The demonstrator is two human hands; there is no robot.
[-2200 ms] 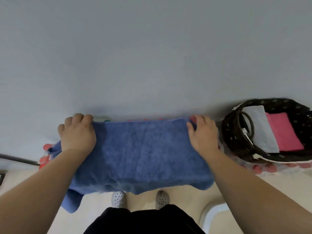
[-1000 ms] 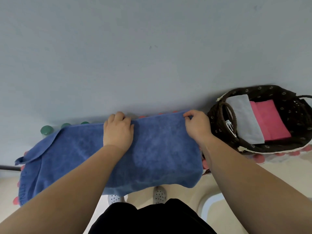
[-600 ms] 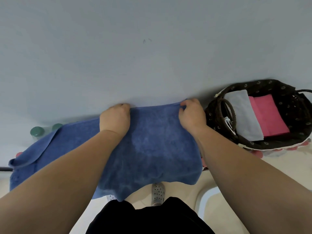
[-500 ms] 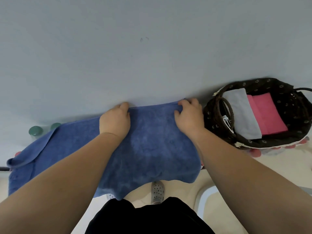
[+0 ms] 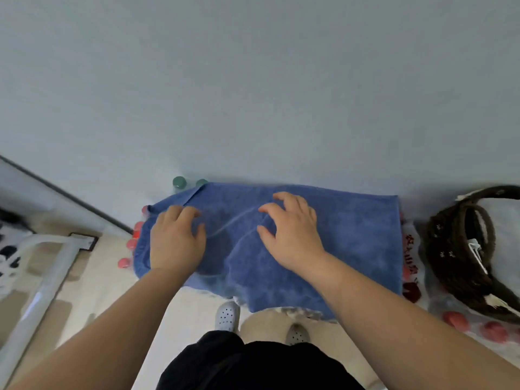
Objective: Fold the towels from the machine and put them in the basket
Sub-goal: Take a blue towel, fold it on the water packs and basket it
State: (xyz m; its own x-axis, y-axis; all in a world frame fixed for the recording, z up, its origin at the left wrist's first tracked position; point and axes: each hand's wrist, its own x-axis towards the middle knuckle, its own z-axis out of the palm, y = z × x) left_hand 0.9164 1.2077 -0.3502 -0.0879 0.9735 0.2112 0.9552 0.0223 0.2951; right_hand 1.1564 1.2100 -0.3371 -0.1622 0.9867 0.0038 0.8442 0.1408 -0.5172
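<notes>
At the right margin, well to the right of the blue terry towel (image 5: 351,243), a dark woven basket (image 5: 461,249) is cut off by the frame. I see only its rim and a looped handle, and I cannot make out its contents. Whatever carries the towel is hidden under it. Only round red caps (image 5: 132,243) show past the towel's left edge, and two teal caps (image 5: 179,182) show past its far left corner. Blur softens everything.

The towel lies spread out, creased across its middle, with its near edge hanging down. My view shows the left hand (image 5: 176,240) palm down on the towel's left part. Its fingertips are bent into the cloth, and I cannot tell whether they pinch it. The right hand (image 5: 289,235) is over the towel's middle, fingers spread and loosely bent, holding nothing.

A plain grey wall (image 5: 253,80) rises behind the towel. Printed plastic wrapping (image 5: 410,263) sits between the towel and the basket. White perforated shoes (image 5: 227,315) stand below the towel's near edge, and a white metal frame (image 5: 50,266) stands well to its left.
</notes>
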